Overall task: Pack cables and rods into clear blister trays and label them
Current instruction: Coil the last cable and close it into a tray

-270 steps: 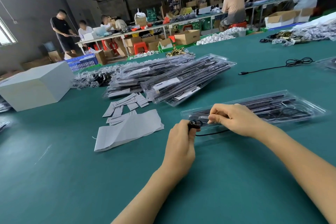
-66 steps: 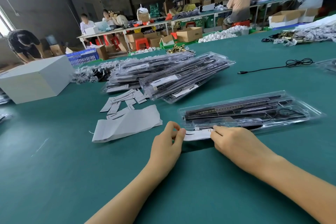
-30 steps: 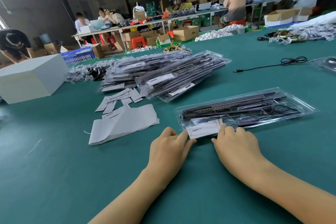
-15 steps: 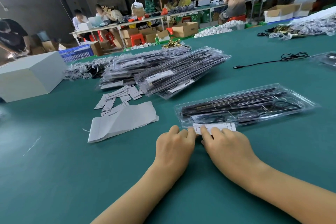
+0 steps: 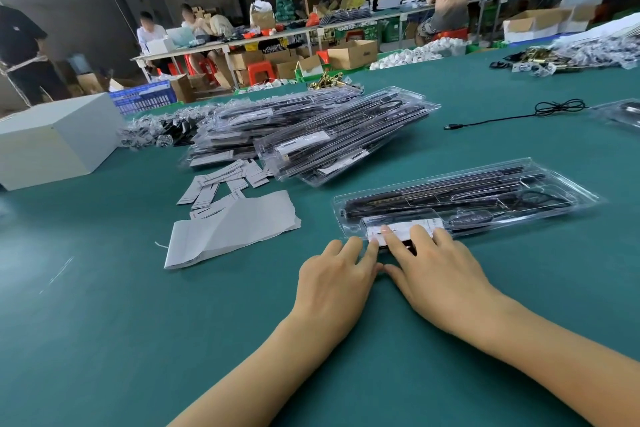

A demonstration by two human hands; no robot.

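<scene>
Both hands lie flat on the green felt table [image 5: 104, 340] — left hand [image 5: 334, 282] and right hand [image 5: 438, 274], fingers straight, pressing a white paper label [image 5: 403, 229] onto the near edge of the clear plastic blister tray [image 5: 464, 199]. Beyond the tray — a stack of packed trays [image 5: 311, 135].

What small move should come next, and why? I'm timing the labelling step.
Probably sweep the right hand rightward along the white paper label, since its far end on the clear plastic blister tray looks unpressed. The left hand pins the near end with straight fingers.
</scene>
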